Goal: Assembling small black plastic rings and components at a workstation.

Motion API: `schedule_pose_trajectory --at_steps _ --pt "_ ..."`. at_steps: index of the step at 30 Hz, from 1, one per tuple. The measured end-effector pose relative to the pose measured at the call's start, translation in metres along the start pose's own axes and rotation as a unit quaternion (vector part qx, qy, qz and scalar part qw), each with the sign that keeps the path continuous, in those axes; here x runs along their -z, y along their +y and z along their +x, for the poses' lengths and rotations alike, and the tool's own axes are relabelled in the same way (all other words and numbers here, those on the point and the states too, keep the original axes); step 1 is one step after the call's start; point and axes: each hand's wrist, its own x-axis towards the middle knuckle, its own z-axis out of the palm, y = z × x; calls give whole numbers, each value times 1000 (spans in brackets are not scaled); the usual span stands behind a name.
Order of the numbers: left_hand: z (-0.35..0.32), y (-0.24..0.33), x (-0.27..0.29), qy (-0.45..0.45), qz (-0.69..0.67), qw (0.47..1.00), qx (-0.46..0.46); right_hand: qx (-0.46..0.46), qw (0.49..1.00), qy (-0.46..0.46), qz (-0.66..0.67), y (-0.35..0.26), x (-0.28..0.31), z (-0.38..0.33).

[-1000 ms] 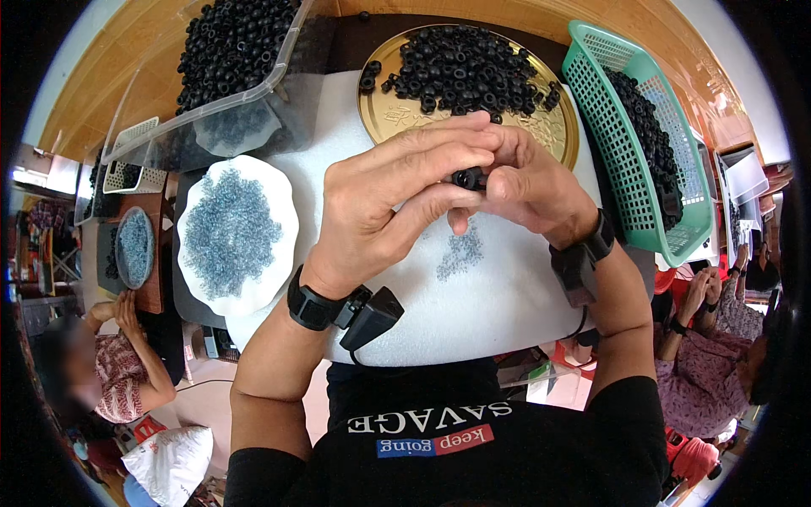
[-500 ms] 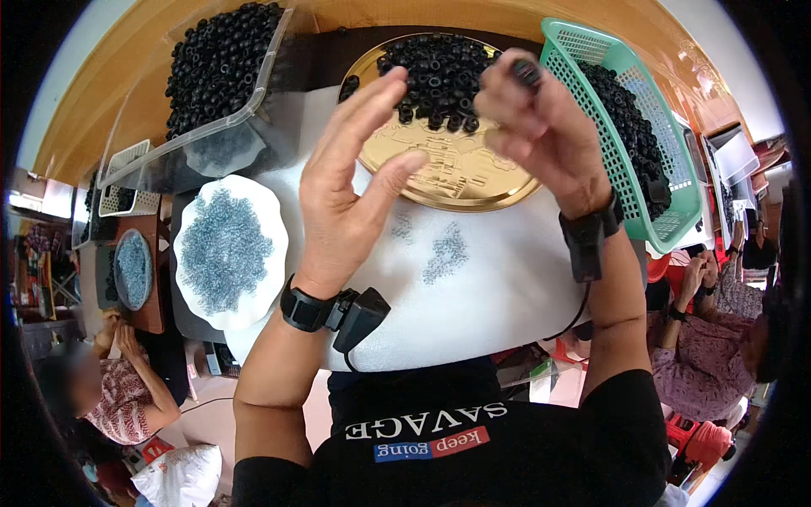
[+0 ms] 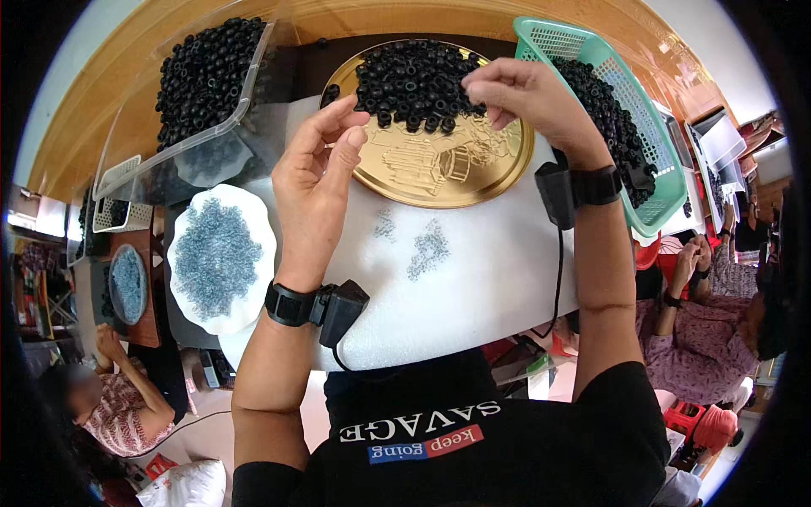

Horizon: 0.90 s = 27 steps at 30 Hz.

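Black ring-shaped parts (image 3: 414, 80), each with a hole, lie heaped on a round gold tray (image 3: 414, 173). Over the tray's left rim is my left hand (image 3: 317, 165), its fingers bent and the thumb apart from them, nothing visible between. My right hand (image 3: 528, 97) hovers at the right side of the heap with loosely curled fingers; no part shows in them. Small clear bluish rings (image 3: 215, 258) fill a white scalloped plate (image 3: 263, 253) to the left. Two loose patches of these small rings (image 3: 429, 249) lie on the white foam sheet (image 3: 473, 296) before me.
A clear plastic bin (image 3: 253, 72) with more black parts stands at the far left. On the right, a green perforated basket (image 3: 667, 203) holds black parts too. Co-workers sit at both sides, one in a patterned shirt (image 3: 131, 410). Cables hang from my wrist devices (image 3: 342, 313).
My right hand held up a black part earlier; now no part shows there, and the hand is lower beside the heap. My left hand's fingers have bent inward. The view has shifted slightly.
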Motion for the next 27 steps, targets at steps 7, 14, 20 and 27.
schedule_pose_trajectory --at_steps 7,14,20,27 --pt "-1 5 -1 -35 -41 998 26 54 974 -32 -217 37 -30 8" --pt "-2 0 -4 -68 -16 993 97 138 974 -56 -169 36 -41 8" --pt "-2 -10 -8 -97 60 993 -25 -19 976 -161 147 -5 -42 -7" --pt "-4 -1 -8 -129 101 980 -115 -80 932 -252 247 -9 -45 -11"
